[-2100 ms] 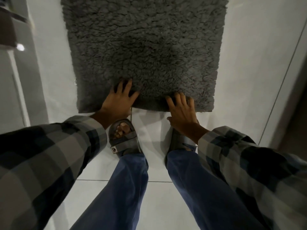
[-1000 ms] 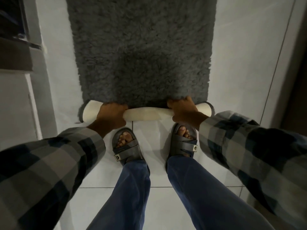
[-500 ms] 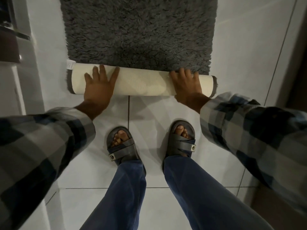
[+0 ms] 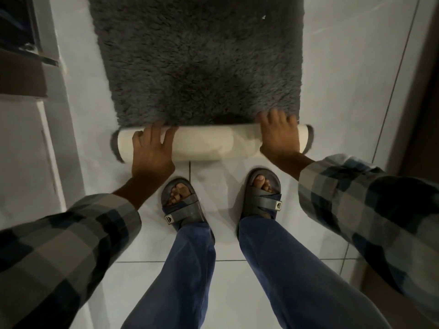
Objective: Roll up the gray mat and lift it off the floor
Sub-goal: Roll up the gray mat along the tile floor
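A shaggy gray mat (image 4: 197, 60) lies flat on the white tiled floor ahead of me. Its near end is rolled into a tube (image 4: 206, 144) showing the cream underside, with gray pile at both ends. My left hand (image 4: 150, 153) rests on the left part of the roll, fingers spread over its top. My right hand (image 4: 280, 134) presses on the right end, fingers reaching over onto the gray pile. Both palms lie flat on the roll rather than closing around it.
My two feet in gray sandals (image 4: 181, 203) (image 4: 261, 193) stand on the tiles just behind the roll. A pale door frame and dark threshold (image 4: 35, 74) run along the left. A dark wall edge (image 4: 425, 115) borders the right.
The near edge was lifted and turned over into a roll. Both hands have pushed it further away from me, and the roll is thicker than half a second ago.
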